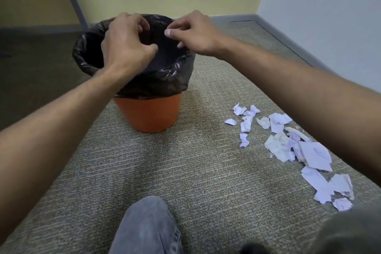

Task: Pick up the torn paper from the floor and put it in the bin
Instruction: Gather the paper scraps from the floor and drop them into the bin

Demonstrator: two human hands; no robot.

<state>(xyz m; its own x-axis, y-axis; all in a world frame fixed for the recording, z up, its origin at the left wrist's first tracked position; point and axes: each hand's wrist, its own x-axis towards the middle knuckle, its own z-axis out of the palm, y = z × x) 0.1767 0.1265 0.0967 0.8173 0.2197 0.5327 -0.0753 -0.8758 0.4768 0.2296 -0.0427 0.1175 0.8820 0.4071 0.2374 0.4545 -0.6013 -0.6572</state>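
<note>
An orange bin (pixel 147 113) lined with a black plastic bag (pixel 156 82) stands on the carpet ahead. Both hands hover over its mouth. My left hand (pixel 125 43) has its fingers curled and apart, with nothing visible in it. My right hand (pixel 193 34) also hangs above the opening with fingers loosely spread and no paper seen in them. Several pieces of torn white paper (pixel 296 148) lie scattered on the carpet to the right of the bin, under my right forearm.
Grey-beige carpet (pixel 165 171) covers the floor. A yellow wall stands behind the bin and a white wall with a grey skirting board (pixel 288 41) runs along the right. My knee in grey jeans (pixel 146 225) is at the bottom centre.
</note>
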